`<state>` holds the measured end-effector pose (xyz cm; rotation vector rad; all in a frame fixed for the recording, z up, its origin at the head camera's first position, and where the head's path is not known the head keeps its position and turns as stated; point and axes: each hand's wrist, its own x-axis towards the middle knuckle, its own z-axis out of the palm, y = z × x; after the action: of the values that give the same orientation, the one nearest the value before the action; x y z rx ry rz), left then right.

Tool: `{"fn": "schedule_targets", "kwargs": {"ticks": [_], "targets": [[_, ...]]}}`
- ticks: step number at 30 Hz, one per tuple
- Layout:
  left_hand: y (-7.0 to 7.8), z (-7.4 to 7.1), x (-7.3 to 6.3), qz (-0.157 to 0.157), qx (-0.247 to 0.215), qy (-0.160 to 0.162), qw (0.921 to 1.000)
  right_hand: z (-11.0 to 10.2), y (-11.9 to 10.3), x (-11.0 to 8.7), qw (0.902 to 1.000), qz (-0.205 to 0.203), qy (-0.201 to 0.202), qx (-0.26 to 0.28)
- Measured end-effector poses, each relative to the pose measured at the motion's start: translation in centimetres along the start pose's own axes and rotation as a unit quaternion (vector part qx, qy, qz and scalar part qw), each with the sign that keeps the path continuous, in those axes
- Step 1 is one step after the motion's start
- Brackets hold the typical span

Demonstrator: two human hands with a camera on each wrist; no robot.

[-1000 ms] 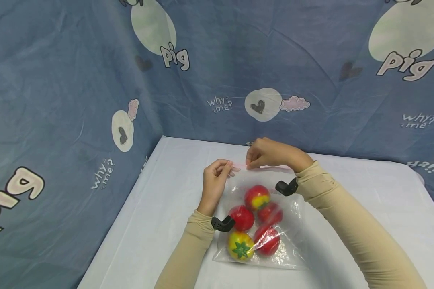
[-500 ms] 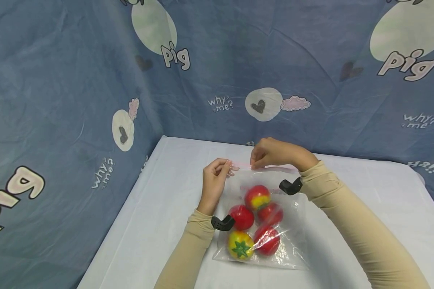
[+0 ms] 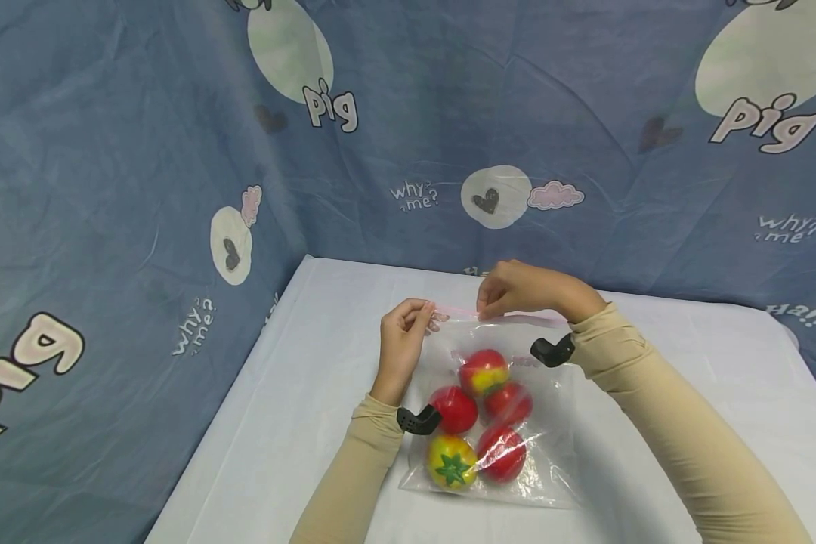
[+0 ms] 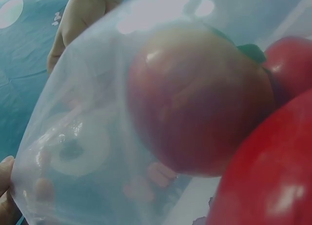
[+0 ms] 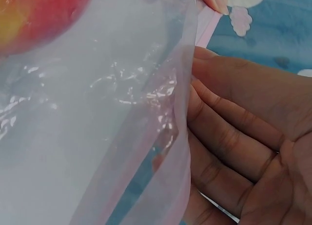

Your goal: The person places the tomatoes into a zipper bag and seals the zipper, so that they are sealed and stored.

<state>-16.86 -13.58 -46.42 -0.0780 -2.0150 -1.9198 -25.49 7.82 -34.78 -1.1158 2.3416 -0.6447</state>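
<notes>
A clear plastic zip bag [image 3: 551,423] lies on the white table with its pink-edged mouth toward the far side. My left hand [image 3: 400,344] pinches the mouth's left corner between thumb and fingers. Farther right along the same edge, my right hand [image 3: 530,289] pinches the pink strip [image 3: 554,319] between thumb and bent fingers. Inside the bag are several round fruit-like pieces: a red-and-yellow one [image 3: 483,370], red ones such as the lower red piece [image 3: 502,453], and a yellow one [image 3: 452,461] with a green star-shaped top. In the right wrist view, the film gapes beside my right fingers [image 5: 229,137].
The white table [image 3: 299,378] extends to both sides of the bag. A blue printed cloth [image 3: 381,136] hangs behind it and along the left. Black wrist mounts [image 3: 418,421] sit on both sleeves, over the bag's sides.
My right hand has slid a little to the right along the bag's pink edge, still pinching it. My left hand and the bag's contents have stayed nearly in place.
</notes>
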Motion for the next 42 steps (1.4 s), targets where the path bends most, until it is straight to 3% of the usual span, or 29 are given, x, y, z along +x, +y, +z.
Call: {"fn": "schedule_targets", "kwargs": {"ticks": [42], "targets": [[0.1, -0.6, 0.2, -0.015, -0.027, 0.017, 0.9994, -0.4, 1.7, -2.0, 0.9981, 0.028, -0.019, 0.051]]}}
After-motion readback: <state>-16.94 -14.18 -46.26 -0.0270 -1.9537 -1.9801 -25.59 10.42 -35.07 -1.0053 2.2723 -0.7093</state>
